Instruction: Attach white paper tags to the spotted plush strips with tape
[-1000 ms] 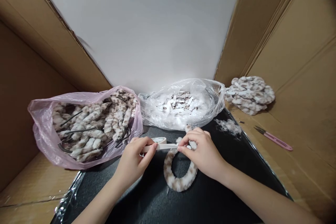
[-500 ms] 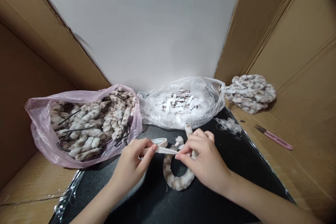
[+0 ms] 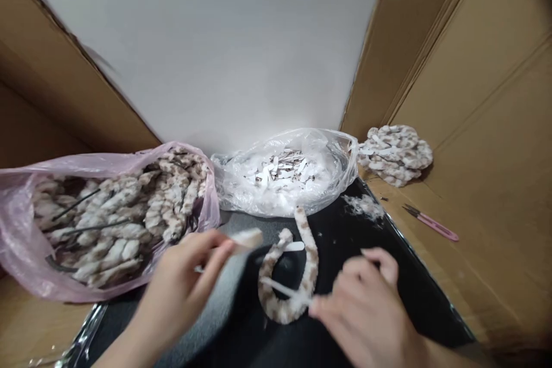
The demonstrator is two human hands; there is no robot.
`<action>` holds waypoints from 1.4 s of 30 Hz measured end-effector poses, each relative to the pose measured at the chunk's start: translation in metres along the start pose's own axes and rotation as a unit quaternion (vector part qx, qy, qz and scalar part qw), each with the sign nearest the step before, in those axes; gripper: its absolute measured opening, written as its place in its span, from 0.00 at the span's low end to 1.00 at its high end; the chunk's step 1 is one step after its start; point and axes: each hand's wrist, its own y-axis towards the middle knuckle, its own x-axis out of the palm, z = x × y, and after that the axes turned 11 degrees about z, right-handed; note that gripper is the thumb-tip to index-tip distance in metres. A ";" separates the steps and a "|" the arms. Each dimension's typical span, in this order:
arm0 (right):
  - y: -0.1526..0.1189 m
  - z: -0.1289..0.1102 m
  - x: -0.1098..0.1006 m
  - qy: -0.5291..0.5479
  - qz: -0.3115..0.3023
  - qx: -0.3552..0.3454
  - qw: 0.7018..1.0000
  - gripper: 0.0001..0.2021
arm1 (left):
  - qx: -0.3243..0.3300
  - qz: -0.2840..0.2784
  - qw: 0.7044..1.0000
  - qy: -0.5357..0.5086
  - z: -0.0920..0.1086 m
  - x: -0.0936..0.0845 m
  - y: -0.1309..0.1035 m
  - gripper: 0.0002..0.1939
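Observation:
My left hand (image 3: 190, 276) pinches a white roll of tape (image 3: 248, 238), which is blurred by motion. At the right, my right hand (image 3: 366, 305) is closed on the end of a thin white strip of tape (image 3: 280, 287). That strip stretches leftward over a curved fluffy strip (image 3: 311, 253), white with brown patches, which lies in a U shape on the black surface. A small white tab (image 3: 294, 246) shows near the fluffy strip's left end.
A pink bag (image 3: 211, 201) of fluffy pieces with dark stems lies at the left. Behind the middle is a clear bag (image 3: 259, 207) holding small white pieces. Right: a fluffy bundle (image 3: 401, 155), pink-handled snips (image 3: 437, 227), loose fluff (image 3: 364, 206) and cardboard walls (image 3: 495, 126).
My hands have moved apart, and a strip of tape now hangs from my right hand, away from the roll. More of the fluffy strip is uncovered. The view has shifted slightly.

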 end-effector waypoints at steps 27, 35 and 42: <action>-0.003 0.039 0.059 0.329 -0.053 0.472 0.816 0.10 | 0.110 -0.149 0.971 0.152 0.010 0.095 -0.036 0.10; -0.023 0.026 0.073 0.291 -0.100 0.468 0.828 0.10 | -0.159 -0.175 0.944 -0.231 0.004 0.099 -0.043 0.09; -0.026 0.026 0.071 0.291 -0.106 0.467 0.828 0.10 | -0.359 -0.270 0.767 -0.457 0.009 0.097 -0.038 0.15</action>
